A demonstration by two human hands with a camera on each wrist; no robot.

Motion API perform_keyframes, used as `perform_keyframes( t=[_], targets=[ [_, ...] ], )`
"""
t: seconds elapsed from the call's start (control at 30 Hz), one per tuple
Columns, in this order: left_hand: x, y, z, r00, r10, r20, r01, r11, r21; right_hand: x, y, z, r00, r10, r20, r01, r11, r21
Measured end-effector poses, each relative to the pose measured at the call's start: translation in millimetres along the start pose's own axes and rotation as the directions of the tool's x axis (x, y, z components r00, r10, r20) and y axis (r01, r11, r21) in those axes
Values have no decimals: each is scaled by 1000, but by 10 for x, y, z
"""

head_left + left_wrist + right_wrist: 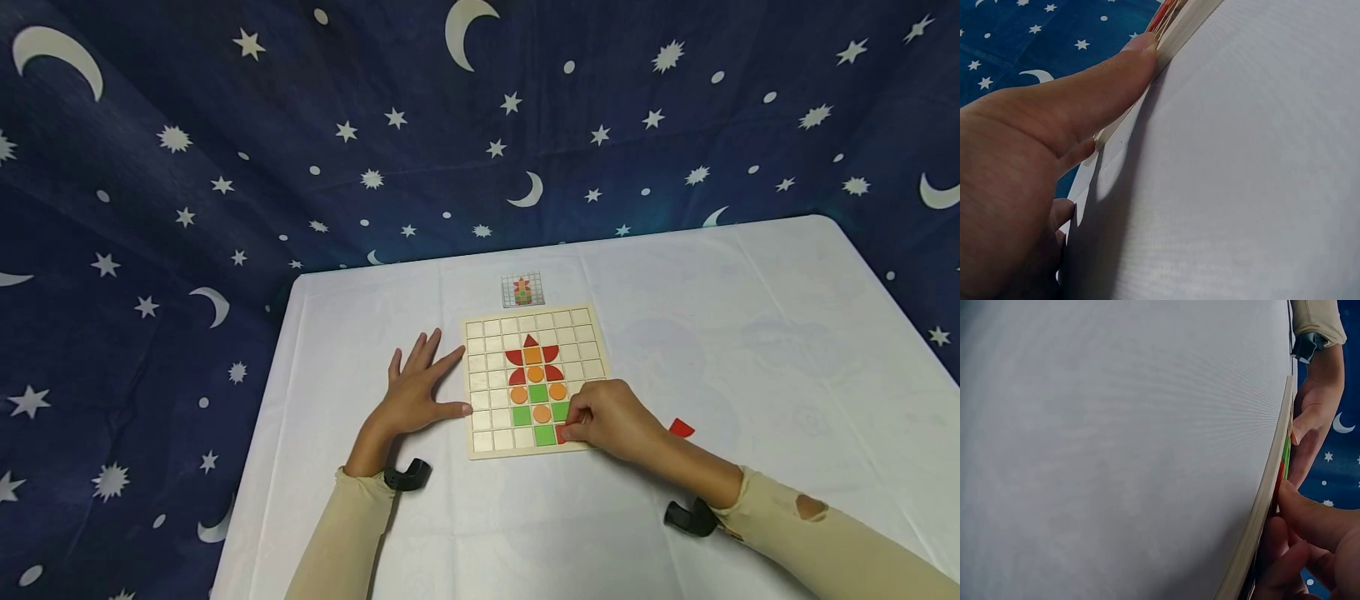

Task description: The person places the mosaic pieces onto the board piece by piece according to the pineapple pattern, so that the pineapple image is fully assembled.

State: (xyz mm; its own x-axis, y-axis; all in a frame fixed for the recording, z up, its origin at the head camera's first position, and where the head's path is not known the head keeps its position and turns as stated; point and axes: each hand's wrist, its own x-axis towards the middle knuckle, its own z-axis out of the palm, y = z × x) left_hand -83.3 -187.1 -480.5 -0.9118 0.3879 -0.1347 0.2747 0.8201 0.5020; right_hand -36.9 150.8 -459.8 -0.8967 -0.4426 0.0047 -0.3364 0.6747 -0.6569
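Note:
A square wooden grid board [480,379] lies on the table, bearing a pattern of red, orange and green pieces. At its lower edge my right hand [611,421] pinches a red piece [561,434] between thumb and fingers, beside a green square [544,435]. The red piece is partly hidden by the fingertips, so its full shape cannot be told. My left hand [416,392] lies spread on the left, its straight thumb [1104,94] and index finger touching the board's side.
A small printed card [522,290] with a similar pattern lies behind the board. One loose red quarter-circle piece [681,427] rests on the white tablecloth [675,350], close to the right forearm. A dark blue star-and-moon cloth [420,83] hangs behind the table.

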Motion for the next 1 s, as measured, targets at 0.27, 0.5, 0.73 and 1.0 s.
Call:
perform_keyframes(
  t=[0.27, 0.5, 0.73, 1.0],
  targets=[
    [-2, 15, -10, 1000, 3, 2, -3, 1000, -5, -5, 14, -78, 999, -27, 35, 26, 999, 20],
    [-5, 11, -3, 1000, -5, 4, 5, 1000, -12, -15, 44, -112, 997, -63, 53, 61, 998, 33],
    [-4, 15, -5, 1000, 0, 2, 0, 1000, -11, -49, 171, -315, 999, -43, 24, 42, 997, 66],
    [-1, 0, -1, 1000, -3, 7, 3, 1000, -9, -155, 452, -847, 994, -62, 92, 64, 998, -18]
  ],
)
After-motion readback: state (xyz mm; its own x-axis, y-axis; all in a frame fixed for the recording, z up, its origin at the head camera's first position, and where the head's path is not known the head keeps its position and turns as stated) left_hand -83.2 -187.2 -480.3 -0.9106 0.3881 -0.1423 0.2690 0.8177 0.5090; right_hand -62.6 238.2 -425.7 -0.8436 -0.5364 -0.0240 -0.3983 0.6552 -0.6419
